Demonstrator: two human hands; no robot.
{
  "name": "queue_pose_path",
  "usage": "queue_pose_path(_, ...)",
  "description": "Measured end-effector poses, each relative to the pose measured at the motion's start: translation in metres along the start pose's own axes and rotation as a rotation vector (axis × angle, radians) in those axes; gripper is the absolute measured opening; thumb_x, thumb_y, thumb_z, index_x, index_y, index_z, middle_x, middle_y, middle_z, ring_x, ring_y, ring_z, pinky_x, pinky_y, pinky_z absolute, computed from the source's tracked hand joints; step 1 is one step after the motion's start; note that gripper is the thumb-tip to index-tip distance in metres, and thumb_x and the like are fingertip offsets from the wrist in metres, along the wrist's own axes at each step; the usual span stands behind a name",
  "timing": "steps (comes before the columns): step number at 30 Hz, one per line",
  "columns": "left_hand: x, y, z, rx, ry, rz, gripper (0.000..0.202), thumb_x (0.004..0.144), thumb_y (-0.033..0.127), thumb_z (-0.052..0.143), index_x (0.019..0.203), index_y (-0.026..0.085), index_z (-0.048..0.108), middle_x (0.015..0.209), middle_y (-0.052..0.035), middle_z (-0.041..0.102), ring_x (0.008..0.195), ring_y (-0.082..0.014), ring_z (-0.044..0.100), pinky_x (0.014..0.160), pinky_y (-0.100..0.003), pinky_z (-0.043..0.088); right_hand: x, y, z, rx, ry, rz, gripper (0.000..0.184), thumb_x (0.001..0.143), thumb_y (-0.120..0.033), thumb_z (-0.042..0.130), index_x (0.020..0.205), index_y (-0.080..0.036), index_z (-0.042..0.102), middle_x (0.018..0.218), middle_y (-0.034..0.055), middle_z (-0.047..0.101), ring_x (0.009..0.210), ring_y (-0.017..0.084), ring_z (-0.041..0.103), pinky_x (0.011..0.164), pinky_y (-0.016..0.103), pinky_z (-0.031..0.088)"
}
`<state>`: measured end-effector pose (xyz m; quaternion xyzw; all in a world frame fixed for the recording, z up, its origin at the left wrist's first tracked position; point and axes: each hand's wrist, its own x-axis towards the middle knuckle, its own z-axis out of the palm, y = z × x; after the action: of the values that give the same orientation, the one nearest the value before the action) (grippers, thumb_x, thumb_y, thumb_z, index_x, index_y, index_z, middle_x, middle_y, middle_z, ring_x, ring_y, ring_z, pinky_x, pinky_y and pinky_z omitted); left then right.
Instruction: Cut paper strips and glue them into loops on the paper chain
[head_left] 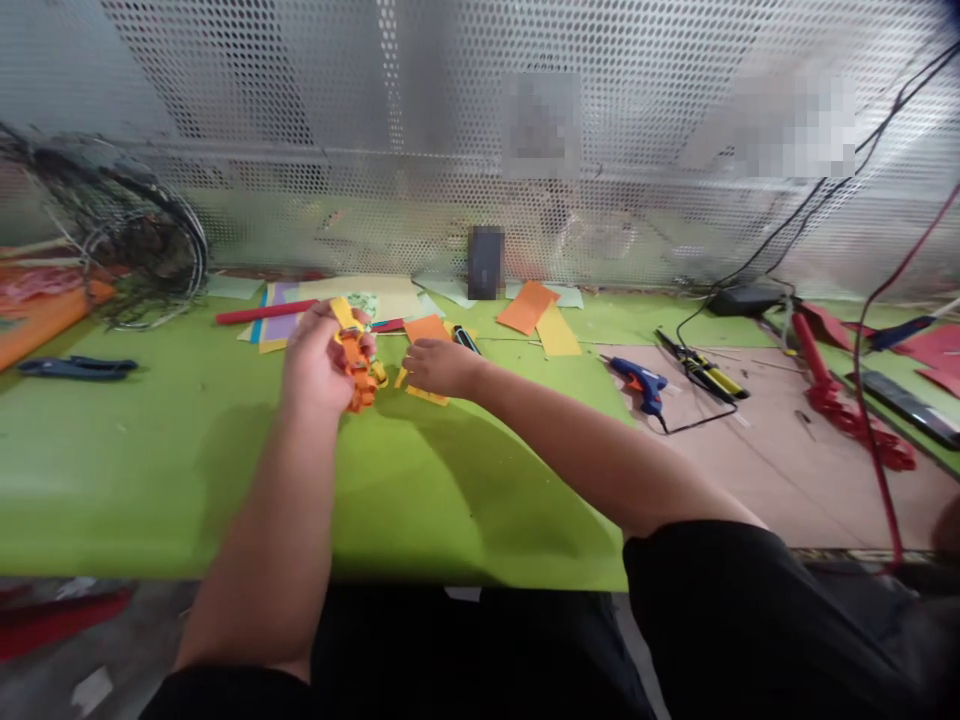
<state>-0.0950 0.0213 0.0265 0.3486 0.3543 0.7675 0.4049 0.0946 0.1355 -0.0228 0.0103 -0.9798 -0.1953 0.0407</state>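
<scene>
My left hand (321,358) is raised a little over the green table (150,460), fingers closed on a folded orange and yellow paper chain (360,368) that hangs down from it. My right hand (437,366) rests on the table just right of the chain, its fingers curled on a yellow and orange paper piece (426,394). A black marker (466,340) lies just behind the right hand. Both forearms reach in from the bottom, the right one with a black sleeve.
Coloured paper sheets (536,310) lie at the back by a perforated metal wall. A blue glue gun (639,383), yellow-black tools (705,373) and red cables (840,400) lie right. Blue pliers (75,367) and a wire coil (135,240) are left.
</scene>
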Motion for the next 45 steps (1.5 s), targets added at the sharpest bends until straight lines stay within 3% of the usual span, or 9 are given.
queue_pose_path(6,-0.017,-0.010,0.021,0.048,-0.111,-0.103,0.032,0.074,0.036,0.093,0.094,0.020,0.073,0.087,-0.0043,0.081,0.068,-0.0173,0.075,0.063,-0.030,0.061,-0.010,-0.002,-0.005,0.053,0.167,0.000,0.031,0.111,-0.012,0.045,0.096,-0.018,0.071,0.100,0.0115,0.073,0.098,0.024,0.063,0.097,0.041,0.050)
queue_pose_path(9,-0.023,-0.009,0.025,0.040,-0.164,-0.115,0.034,0.072,0.035,0.095,0.094,0.019,0.075,0.087,-0.0053,0.082,0.071,-0.0189,0.077,0.068,-0.032,0.063,-0.033,-0.019,-0.019,0.241,0.339,0.250,0.019,0.106,-0.014,0.052,0.100,-0.017,0.070,0.101,0.0136,0.075,0.096,0.025,0.065,0.090,0.039,0.051)
queue_pose_path(13,-0.034,-0.015,0.034,0.073,-0.217,-0.161,0.034,0.071,0.035,0.097,0.093,0.020,0.077,0.085,-0.0051,0.082,0.072,-0.0189,0.077,0.068,-0.031,0.063,-0.078,-0.053,-0.053,0.700,0.592,0.753,0.009,0.092,-0.018,0.064,0.099,-0.019,0.070,0.096,0.0081,0.077,0.084,0.020,0.067,0.078,0.032,0.051)
queue_pose_path(17,-0.053,-0.040,0.045,0.175,-0.345,-0.263,0.031,0.072,0.035,0.098,0.093,0.020,0.082,0.085,-0.0042,0.081,0.073,-0.0165,0.076,0.068,-0.028,0.062,-0.114,-0.079,-0.078,1.292,0.632,0.971,0.013,0.088,-0.030,0.071,0.093,-0.018,0.073,0.083,0.0023,0.074,0.069,0.015,0.062,0.064,0.027,0.047)
queue_pose_path(21,-0.068,-0.060,0.053,0.200,-0.399,-0.339,0.034,0.066,0.032,0.101,0.092,0.020,0.084,0.089,-0.0051,0.083,0.077,-0.0169,0.078,0.075,-0.029,0.063,-0.134,-0.086,-0.074,1.717,0.662,0.989,0.027,0.084,-0.040,0.080,0.097,-0.017,0.079,0.082,0.0014,0.074,0.066,0.012,0.061,0.062,0.025,0.047)
queue_pose_path(27,-0.069,-0.059,0.061,0.176,-0.308,-0.398,0.038,0.062,0.037,0.103,0.090,0.020,0.084,0.085,-0.0062,0.083,0.069,-0.0175,0.077,0.070,-0.031,0.063,-0.141,-0.084,-0.060,2.025,0.619,0.895,0.040,0.080,-0.048,0.091,0.099,-0.017,0.075,0.083,0.0055,0.078,0.068,0.017,0.072,0.064,0.029,0.058)
queue_pose_path(32,-0.069,-0.063,0.061,0.209,-0.261,-0.330,0.033,0.062,0.035,0.103,0.088,0.021,0.085,0.081,-0.0039,0.081,0.069,-0.0134,0.073,0.063,-0.024,0.059,-0.133,-0.091,-0.061,2.008,0.604,0.873,0.044,0.086,-0.056,0.088,0.101,-0.017,0.076,0.082,0.0022,0.075,0.057,0.009,0.059,0.050,0.022,0.047)
queue_pose_path(37,-0.071,-0.065,0.063,0.202,-0.235,-0.317,0.034,0.060,0.037,0.103,0.086,0.023,0.086,0.081,-0.0033,0.081,0.068,-0.0139,0.073,0.065,-0.025,0.061,-0.131,-0.094,-0.068,1.945,0.631,0.857,0.045,0.089,-0.061,0.084,0.101,-0.017,0.079,0.084,0.0016,0.073,0.055,0.007,0.049,0.046,0.022,0.039)
queue_pose_path(45,-0.071,-0.061,0.056,0.304,-0.350,-0.321,0.028,0.066,0.036,0.102,0.088,0.026,0.088,0.088,-0.0052,0.084,0.077,-0.0164,0.076,0.072,-0.028,0.062,-0.135,-0.091,-0.073,2.020,0.622,0.949,0.039,0.077,-0.051,0.095,0.088,-0.016,0.082,0.080,0.0026,0.074,0.062,0.010,0.060,0.054,0.024,0.048)
